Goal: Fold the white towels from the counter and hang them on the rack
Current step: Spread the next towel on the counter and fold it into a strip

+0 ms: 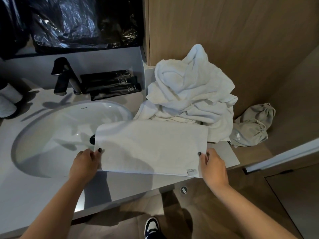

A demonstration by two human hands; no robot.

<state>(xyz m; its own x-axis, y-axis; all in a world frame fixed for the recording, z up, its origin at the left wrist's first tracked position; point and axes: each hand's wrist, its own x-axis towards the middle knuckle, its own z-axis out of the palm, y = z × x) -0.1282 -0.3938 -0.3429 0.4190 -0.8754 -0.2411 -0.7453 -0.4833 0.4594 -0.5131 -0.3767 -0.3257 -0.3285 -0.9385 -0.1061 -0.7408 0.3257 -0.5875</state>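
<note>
Two hands hold one folded white towel (150,145) flat above the table (43,192), spanning from the right part of the sink basin (57,128) to the table's right end. The towel is a smooth rectangle with a care label (191,171) at its near right corner. It is held by its two short ends, which keeps the layers taut and the edges aligned, probably in preparation for the next fold.

The left hand (84,163) grips the near left corner: its thumb lies on the top surface and the remaining fingers are curled beneath the cloth, pinching the edge. The right hand (213,165) mirrors this at the near right edge, thumb on top, other fingers wrapped under, pinching the towel. Both forearms extend forward from the lower frame, roughly symmetrical, wrists low and level with the table edge.

Behind the folded towel, an unfolded heap of white towels (191,94) rests on the right rear of the table against the wooden wall panel (224,31); these are judged to be awaiting folding. A grey cloth bag (253,125) lies on a ledge just beside the heap. A black faucet (63,75) and dark toiletry tubes (110,83) stand behind the basin. No rack is in view, so hanging cannot yet be assessed.
</note>
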